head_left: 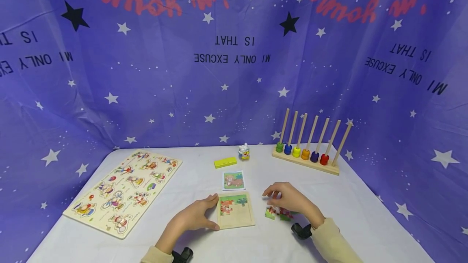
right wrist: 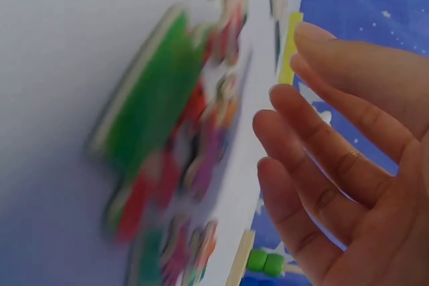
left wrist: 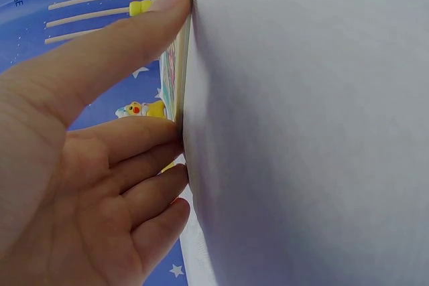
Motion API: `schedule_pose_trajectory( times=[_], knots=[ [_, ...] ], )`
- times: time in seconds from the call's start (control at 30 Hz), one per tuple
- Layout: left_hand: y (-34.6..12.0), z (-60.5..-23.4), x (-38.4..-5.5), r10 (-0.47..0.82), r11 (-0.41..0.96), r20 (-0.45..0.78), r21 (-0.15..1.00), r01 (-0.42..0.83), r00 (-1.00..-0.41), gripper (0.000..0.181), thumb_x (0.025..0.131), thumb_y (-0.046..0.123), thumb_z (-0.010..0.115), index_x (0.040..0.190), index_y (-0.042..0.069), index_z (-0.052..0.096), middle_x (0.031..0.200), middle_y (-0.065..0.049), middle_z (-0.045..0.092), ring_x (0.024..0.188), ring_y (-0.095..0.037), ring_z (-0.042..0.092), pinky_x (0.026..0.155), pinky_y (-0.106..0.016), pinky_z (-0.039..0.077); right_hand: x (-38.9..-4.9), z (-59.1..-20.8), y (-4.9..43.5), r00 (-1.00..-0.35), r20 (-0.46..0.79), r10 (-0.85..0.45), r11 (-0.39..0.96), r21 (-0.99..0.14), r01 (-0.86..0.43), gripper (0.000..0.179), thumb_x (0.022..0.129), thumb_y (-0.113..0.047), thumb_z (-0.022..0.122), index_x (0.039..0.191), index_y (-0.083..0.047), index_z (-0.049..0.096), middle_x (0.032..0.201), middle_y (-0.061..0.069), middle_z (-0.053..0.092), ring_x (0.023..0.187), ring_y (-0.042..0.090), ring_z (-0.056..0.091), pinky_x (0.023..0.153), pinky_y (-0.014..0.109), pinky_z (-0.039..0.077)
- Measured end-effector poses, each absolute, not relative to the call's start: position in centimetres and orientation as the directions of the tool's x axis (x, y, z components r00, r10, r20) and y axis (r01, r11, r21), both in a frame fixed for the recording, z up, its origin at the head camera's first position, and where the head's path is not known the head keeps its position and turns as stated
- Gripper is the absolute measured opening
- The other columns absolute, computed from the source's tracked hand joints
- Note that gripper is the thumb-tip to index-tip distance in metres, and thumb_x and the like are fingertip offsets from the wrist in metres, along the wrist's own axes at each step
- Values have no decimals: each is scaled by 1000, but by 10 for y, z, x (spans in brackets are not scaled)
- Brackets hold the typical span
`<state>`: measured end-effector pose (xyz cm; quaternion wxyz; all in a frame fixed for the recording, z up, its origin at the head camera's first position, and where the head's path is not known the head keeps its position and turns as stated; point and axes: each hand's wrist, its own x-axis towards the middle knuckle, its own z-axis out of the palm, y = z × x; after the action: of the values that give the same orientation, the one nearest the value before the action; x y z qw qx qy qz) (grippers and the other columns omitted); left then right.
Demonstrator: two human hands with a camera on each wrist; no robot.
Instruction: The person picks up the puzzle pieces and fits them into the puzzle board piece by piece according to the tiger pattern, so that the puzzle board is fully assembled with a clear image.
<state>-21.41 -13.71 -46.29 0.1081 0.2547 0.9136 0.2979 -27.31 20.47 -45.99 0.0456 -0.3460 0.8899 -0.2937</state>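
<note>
A square wooden puzzle tray lies on the table, with fitted pieces of a red animal and green leaves along its top and left. My left hand rests at the tray's left edge; thumb and fingertips touch it near the two corners. To the right, my right hand hovers over a loose heap of puzzle pieces. In the right wrist view its fingers are loosely bent, apart from the blurred pieces, and nothing shows between them. A picture card with a brown animal lies just beyond the tray.
At the left lies a large wooden board with cartoon figures. A yellow block and a small toy figure are at the back. A pegged bead rack stands back right. A purple star-patterned cloth hangs behind.
</note>
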Motion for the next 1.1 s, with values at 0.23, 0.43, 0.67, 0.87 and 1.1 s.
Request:
schedule_pose_trajectory(
  times=[0.23,0.43,0.67,0.87,1.1],
  knots=[
    [-136,-462,-214,529,693,-44,598,402,-848,90,71,33,84,139,-10,43,149,-23,35,136,-41,33,112,-53,28,-269,-462,222,-786,96,-610,634,-535,-558,24,83,-14,77,105,-8,71,91,0,64,79,16,59,65,25,52],
    [-136,-462,-213,524,698,-49,597,396,-850,90,71,33,84,139,-10,43,149,-23,35,136,-41,33,112,-53,28,-264,-464,231,-808,78,-584,655,-543,-526,23,82,-15,78,103,-8,70,81,-1,58,69,14,51,56,23,44],
    [-137,-462,-213,525,695,-48,600,396,-850,90,71,32,84,139,-10,43,149,-23,35,137,-41,33,111,-53,28,-263,-466,232,-809,80,-582,650,-552,-522,22,84,-13,75,104,-6,68,80,-4,58,67,8,50,55,23,45],
    [-136,-462,-213,523,697,-51,601,391,-851,90,71,32,84,139,-10,43,150,-22,35,137,-41,33,112,-53,27,-263,-465,228,-814,76,-576,652,-559,-513,22,84,-10,75,104,-7,68,82,-2,59,68,8,50,57,23,46],
    [-136,-462,-213,516,705,-67,599,379,-854,90,71,33,83,140,-8,43,151,-21,34,137,-40,32,112,-52,28,-263,-465,224,-825,71,-561,664,-555,-500,30,79,-6,78,107,-5,68,83,-1,58,71,14,52,58,24,46]
  ],
)
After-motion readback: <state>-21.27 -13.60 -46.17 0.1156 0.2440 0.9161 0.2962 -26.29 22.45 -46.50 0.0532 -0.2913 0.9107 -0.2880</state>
